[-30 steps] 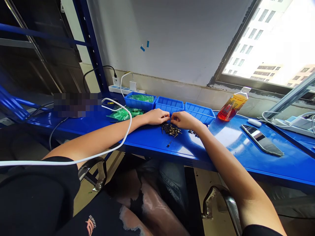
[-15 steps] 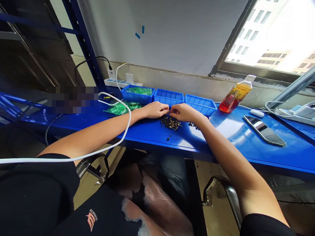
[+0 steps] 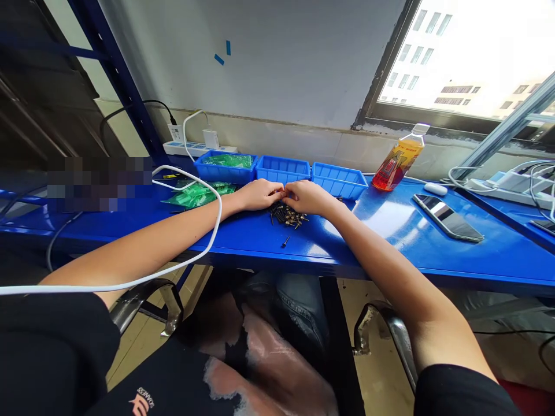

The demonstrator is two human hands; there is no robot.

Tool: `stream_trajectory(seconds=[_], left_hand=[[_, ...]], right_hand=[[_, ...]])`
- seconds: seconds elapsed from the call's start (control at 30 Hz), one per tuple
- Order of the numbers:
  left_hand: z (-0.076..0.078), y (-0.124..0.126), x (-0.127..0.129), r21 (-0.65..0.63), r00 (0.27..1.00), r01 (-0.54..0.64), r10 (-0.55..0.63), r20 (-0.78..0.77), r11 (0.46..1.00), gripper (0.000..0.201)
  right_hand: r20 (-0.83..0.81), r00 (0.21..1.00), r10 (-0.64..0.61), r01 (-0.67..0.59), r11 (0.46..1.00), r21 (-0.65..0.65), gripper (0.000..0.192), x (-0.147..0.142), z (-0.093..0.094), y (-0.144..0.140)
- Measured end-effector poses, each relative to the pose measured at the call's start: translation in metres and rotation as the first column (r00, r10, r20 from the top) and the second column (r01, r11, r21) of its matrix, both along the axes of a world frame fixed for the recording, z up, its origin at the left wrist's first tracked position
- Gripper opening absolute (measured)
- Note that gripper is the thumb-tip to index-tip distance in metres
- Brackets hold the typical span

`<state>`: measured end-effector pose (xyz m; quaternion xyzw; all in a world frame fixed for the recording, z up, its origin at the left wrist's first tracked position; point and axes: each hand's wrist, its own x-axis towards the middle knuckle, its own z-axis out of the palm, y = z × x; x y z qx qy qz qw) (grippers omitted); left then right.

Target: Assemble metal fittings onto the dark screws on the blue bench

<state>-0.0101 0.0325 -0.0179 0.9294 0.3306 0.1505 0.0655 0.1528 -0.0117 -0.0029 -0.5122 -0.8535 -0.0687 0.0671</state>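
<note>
The pile of dark screws [image 3: 287, 215] lay on the blue worktop [image 3: 390, 231] just in front of my fingertips, with one stray screw [image 3: 285, 241] a little nearer the edge. Behind the pile stood three blue bins [image 3: 282, 169] in a row, the leftmost holding green bags [image 3: 229, 160]; more green bags [image 3: 197, 194] lay loose beside my left wrist. A white cable [image 3: 191, 254] looped over my left forearm. Off to the right stood an orange drink bottle [image 3: 396, 164], and a phone [image 3: 447, 216] lay flat, well apart from the screws. Against half a second before, my hands sat in the same meeting pose above the pile. My left hand [image 3: 259, 194] and right hand [image 3: 309, 197] were curled, fingertips touching over the pile, pinching something too small to make out.
</note>
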Motion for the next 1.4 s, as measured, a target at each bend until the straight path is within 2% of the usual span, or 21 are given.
stream_trajectory(seconds=[0.17, 0.47, 0.63, 0.77, 0.93, 1.27, 1.4], left_hand=[[0.0007, -0.0007, -0.0006, -0.011, 0.999, 0.017, -0.017, 0.035, 1.0, 0.035], [0.0018, -0.0037, 0.0005, -0.021, 0.998, -0.058, 0.059, 0.033, 0.998, 0.031], [0.0029, -0.0066, 0.0, 0.008, 0.996, -0.056, 0.055, 0.072, 0.998, 0.029], [0.0018, -0.0058, 0.0004, 0.047, 0.994, -0.074, 0.07, 0.088, 0.996, 0.029], [-0.0006, -0.0021, 0.001, 0.033, 0.993, -0.07, 0.067, 0.093, 0.997, 0.033], [0.001, -0.0025, 0.001, -0.037, 0.987, -0.005, 0.011, 0.163, 0.999, 0.032], [0.0019, -0.0014, 0.0004, -0.053, 0.99, -0.007, 0.014, 0.143, 0.999, 0.029]], right_hand=[[-0.006, 1.0, -0.017, 0.017, 1.0, 0.006, 0.02, 0.0006, 0.0013, 0.0], [-0.064, 0.997, -0.052, 0.054, 0.998, 0.026, 0.024, 0.0025, 0.0061, 0.0002], [-0.048, 0.998, -0.031, 0.031, 1.0, -0.002, 0.024, 0.0028, 0.0046, 0.0015], [-0.1, 0.995, -0.008, 0.013, 0.999, 0.041, 0.019, 0.0044, 0.0034, 0.0009], [-0.173, 0.984, 0.052, -0.038, 0.996, 0.081, 0.019, 0.0048, 0.0044, -0.0004], [-0.189, 0.979, -0.077, 0.084, 0.996, 0.027, 0.021, 0.0012, 0.007, -0.0007], [-0.199, 0.976, -0.086, 0.088, 0.996, 0.0, 0.019, 0.0013, 0.0059, -0.0012]])
